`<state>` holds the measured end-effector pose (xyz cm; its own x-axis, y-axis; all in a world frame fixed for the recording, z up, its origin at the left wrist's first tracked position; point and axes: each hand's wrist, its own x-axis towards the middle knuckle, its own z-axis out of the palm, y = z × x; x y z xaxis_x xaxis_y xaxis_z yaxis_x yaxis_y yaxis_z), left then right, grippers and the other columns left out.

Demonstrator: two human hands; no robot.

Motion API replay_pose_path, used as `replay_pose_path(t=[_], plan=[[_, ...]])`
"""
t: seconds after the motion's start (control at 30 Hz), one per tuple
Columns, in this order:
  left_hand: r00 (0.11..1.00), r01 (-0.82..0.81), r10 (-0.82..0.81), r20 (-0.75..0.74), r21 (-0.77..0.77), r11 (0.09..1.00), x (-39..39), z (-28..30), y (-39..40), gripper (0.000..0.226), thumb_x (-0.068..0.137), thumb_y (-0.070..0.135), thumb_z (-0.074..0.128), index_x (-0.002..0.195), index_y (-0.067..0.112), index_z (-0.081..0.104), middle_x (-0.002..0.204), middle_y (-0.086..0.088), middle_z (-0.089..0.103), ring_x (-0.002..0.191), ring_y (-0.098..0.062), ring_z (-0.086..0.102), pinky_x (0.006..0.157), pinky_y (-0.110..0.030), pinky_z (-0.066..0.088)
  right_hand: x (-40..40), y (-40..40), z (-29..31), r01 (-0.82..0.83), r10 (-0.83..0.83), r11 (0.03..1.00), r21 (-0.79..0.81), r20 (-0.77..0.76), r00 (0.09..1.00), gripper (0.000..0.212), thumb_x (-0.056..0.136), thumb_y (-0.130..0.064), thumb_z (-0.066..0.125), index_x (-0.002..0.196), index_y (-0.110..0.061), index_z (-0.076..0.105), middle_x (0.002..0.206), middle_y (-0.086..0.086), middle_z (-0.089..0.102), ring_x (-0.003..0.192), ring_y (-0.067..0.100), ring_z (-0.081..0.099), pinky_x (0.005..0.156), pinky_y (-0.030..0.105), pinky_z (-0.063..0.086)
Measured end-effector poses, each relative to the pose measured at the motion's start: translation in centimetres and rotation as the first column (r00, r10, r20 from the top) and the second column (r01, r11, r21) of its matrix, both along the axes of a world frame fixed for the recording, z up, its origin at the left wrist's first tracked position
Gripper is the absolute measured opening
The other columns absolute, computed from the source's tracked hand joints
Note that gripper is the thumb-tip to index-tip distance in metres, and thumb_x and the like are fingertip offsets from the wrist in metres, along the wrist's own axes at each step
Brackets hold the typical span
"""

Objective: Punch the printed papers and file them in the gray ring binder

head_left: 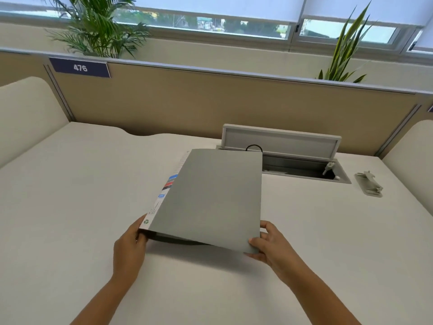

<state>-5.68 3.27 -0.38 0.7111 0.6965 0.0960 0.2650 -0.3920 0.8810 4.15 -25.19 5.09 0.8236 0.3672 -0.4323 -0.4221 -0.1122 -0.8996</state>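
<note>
The gray ring binder is held above the white desk, closed or nearly so, its white labelled spine on the left. My left hand grips the near spine corner. My right hand pinches the near right corner of the cover, thumb on top. The near edge of the cover is lifted a little, with a dark gap beneath it. No printed papers or hole punch are visible.
An open cable hatch with a raised lid sits in the desk behind the binder, a black cable loop showing there. A small gray plastic part lies right of it. A tan partition backs the desk.
</note>
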Motion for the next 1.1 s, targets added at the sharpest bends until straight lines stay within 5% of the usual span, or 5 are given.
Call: replay_pose_path(t=[0.3,0.67,0.73,0.87,1.1], plan=[[0.991,-0.086,0.093,-0.097,0.068,0.994,5.4,0.4,8.2,0.047,0.088,-0.005,0.039,0.128,0.014,0.055,0.120,-0.014,0.063,0.107,-0.035,0.056,0.079,-0.034,0.040,7.7,9.9,-1.9,-0.007,0.016,0.999,0.050,-0.182,0.983,0.033,0.088,0.005,0.052,0.117,-0.010,0.044,0.109,0.009,0.059,0.099,0.025,0.060,0.067,0.028,0.059],[0.945,-0.311,0.328,-0.017,-0.367,0.877,11.2,-0.7,14.5,0.042,0.085,0.006,0.060,0.124,0.016,0.049,0.109,-0.017,0.062,0.090,-0.030,0.061,0.085,-0.037,0.052,11.2,16.4,-3.7,-0.024,0.034,0.999,0.042,-0.254,0.967,0.018,0.090,0.007,0.047,0.104,0.000,0.057,0.110,0.015,0.060,0.091,0.025,0.061,0.055,0.023,0.057],[0.924,-0.369,0.381,-0.024,-0.315,0.874,11.2,-0.7,14.6,0.033,0.085,0.003,0.057,0.117,0.010,0.056,0.112,-0.020,0.064,0.090,-0.032,0.062,0.076,-0.029,0.053,11.1,17.3,-3.9,-0.022,0.027,0.999,0.025,-0.220,0.975,0.025,0.090,0.007,0.047,0.112,0.003,0.055,0.110,0.013,0.059,0.091,0.024,0.061,0.056,0.022,0.057],[0.910,-0.415,0.408,-0.078,-0.120,0.902,10.9,-0.5,14.5,0.035,0.086,0.000,0.051,0.121,0.001,0.055,0.119,-0.024,0.061,0.110,-0.040,0.054,0.092,-0.041,0.040,11.0,18.4,-4.0,0.009,-0.005,1.000,0.021,-0.202,0.979,0.027,0.089,0.006,0.049,0.115,0.001,0.056,0.107,0.010,0.060,0.092,0.022,0.061,0.059,0.021,0.057],[0.976,-0.100,0.096,-0.196,-0.013,0.995,12.0,-0.4,15.0,0.067,0.088,-0.009,0.030,0.147,0.021,0.020,0.152,-0.003,0.029,0.131,-0.035,0.037,0.095,-0.038,0.034,12.7,18.1,-2.7,-0.012,0.008,1.000,-0.019,-0.214,0.977,0.012,0.091,-0.019,0.056,0.095,-0.007,0.057,0.102,0.008,0.059,0.084,0.015,0.059,0.076,0.023,0.054]])
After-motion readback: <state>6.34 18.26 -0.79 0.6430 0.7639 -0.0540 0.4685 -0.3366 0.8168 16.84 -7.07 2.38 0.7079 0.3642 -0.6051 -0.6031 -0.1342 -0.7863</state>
